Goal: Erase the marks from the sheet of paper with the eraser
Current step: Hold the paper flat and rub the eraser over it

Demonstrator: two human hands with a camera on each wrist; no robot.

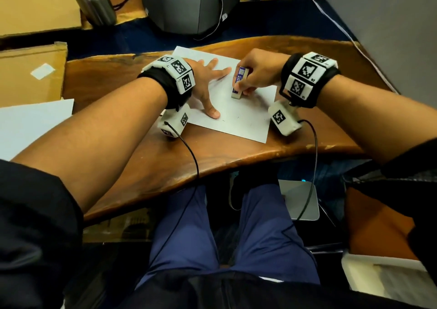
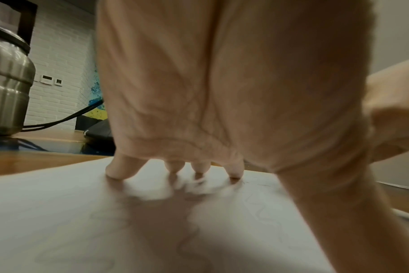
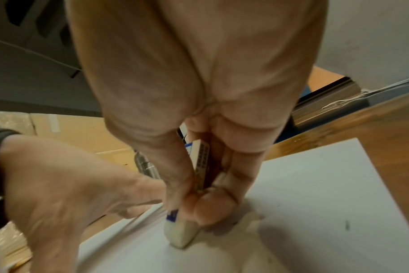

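The eraser (image 1: 239, 83) is standing nearly upright on the sheet of paper (image 1: 246, 117), its bare pale tip touching the page near the middle and its sleeved upper end tilting toward one o'clock. The right hand (image 1: 256, 72) is pinching it, thumb on one broad face and fingers curled on the other, as the right wrist view shows. Faint pencil marks (image 1: 233, 119) are lying toward six o'clock of the tip, on the near half of the sheet, so the coming strokes probably need to travel down the page toward the person. The left hand (image 1: 208, 84) is lying at nine o'clock of the eraser, fingers spread and straight, holding nothing, pressing the paper flat against the wooden desk (image 1: 165, 167). Its thumb (image 1: 212, 112) is touching the sheet just beside the remaining marks, so it may be getting in the way.
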